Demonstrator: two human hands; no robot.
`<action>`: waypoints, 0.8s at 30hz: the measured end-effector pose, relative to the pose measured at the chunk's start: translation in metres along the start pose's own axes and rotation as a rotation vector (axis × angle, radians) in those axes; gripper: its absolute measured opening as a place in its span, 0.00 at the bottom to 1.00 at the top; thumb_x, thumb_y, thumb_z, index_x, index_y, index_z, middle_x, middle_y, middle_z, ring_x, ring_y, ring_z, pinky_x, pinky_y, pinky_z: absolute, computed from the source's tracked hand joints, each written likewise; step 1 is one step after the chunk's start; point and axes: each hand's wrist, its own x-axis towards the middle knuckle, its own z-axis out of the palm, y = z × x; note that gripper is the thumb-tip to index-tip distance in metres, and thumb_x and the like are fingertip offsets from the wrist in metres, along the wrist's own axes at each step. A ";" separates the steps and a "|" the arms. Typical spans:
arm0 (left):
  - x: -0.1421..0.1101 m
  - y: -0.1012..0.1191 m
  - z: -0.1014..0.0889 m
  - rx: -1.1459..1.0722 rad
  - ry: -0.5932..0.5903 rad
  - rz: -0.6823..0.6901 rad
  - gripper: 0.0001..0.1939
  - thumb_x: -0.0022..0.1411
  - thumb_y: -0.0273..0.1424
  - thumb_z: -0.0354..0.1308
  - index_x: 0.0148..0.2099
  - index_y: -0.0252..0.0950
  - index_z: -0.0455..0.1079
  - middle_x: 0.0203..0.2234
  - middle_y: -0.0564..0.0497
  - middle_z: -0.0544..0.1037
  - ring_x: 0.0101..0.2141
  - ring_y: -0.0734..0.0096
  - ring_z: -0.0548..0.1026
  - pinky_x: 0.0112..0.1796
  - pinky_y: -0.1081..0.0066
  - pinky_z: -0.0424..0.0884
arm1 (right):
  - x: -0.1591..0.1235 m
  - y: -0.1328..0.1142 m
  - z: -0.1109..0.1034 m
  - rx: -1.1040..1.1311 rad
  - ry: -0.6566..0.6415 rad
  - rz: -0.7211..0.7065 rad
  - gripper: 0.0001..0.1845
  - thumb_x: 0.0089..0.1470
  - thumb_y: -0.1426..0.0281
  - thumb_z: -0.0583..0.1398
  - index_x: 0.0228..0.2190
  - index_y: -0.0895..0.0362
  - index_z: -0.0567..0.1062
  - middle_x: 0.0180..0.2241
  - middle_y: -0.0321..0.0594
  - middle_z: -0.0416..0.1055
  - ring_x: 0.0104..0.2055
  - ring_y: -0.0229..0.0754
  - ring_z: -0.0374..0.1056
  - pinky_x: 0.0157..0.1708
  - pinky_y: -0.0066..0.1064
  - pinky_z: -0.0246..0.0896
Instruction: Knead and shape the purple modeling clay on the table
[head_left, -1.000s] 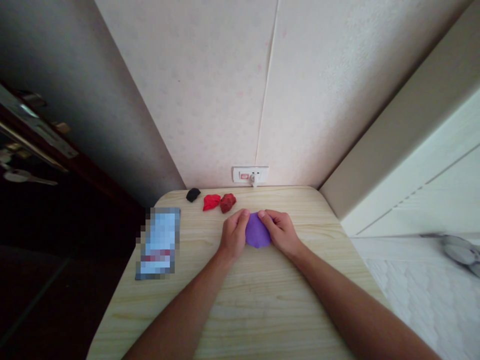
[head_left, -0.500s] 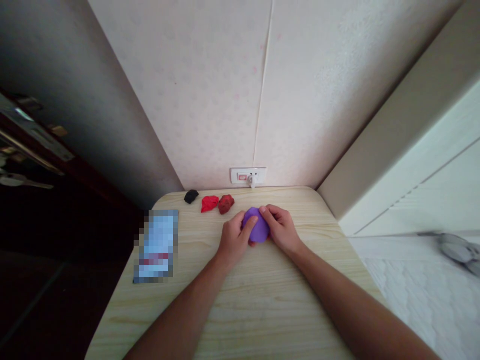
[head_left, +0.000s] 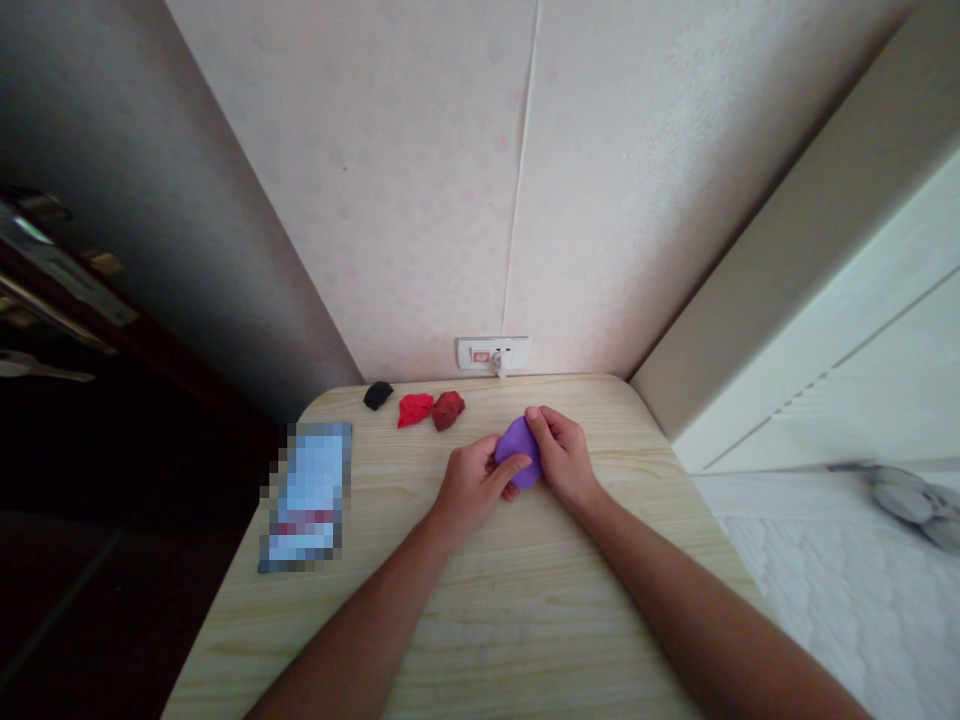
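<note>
Pale tabletop (head_left: 525, 610); smooth, roundish purple piece (head_left: 518, 441) in pinching grip of left hand (head_left: 471, 482) and right hand (head_left: 568, 458)

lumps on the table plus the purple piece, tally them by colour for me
Purple piece: 1, held by the left hand and right hand
Black lump: 1
Bright red lump: 1
Dark red lump: 1
Total: 4

smooth matt purple disc (head_left: 517, 445), wood-grained tabletop (head_left: 517, 590), rough dark-red lump (head_left: 448, 410), white plastic socket plate (head_left: 486, 354)
</note>
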 end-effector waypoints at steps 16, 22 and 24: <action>0.006 0.004 0.003 -0.288 -0.002 -0.054 0.18 0.50 0.42 0.72 0.33 0.32 0.76 0.23 0.50 0.79 0.23 0.67 0.77 0.27 0.68 0.77 | 0.002 0.005 0.009 0.279 0.101 0.232 0.31 0.55 0.43 0.59 0.19 0.56 0.67 0.12 0.29 0.59 0.12 0.32 0.52 0.11 0.25 0.44; 0.007 0.000 0.000 -0.205 0.083 0.031 0.21 0.62 0.48 0.60 0.33 0.33 0.73 0.24 0.52 0.76 0.26 0.69 0.74 0.28 0.71 0.72 | 0.000 0.001 0.005 0.293 -0.021 0.217 0.28 0.56 0.45 0.60 0.23 0.56 0.72 0.12 0.29 0.62 0.11 0.34 0.55 0.09 0.26 0.45; 0.008 -0.002 -0.003 -0.154 0.152 0.055 0.22 0.64 0.49 0.57 0.33 0.34 0.72 0.23 0.53 0.72 0.25 0.72 0.70 0.27 0.73 0.67 | 0.000 0.001 0.004 0.246 -0.077 0.193 0.26 0.55 0.46 0.62 0.24 0.56 0.73 0.13 0.30 0.64 0.12 0.35 0.57 0.10 0.26 0.48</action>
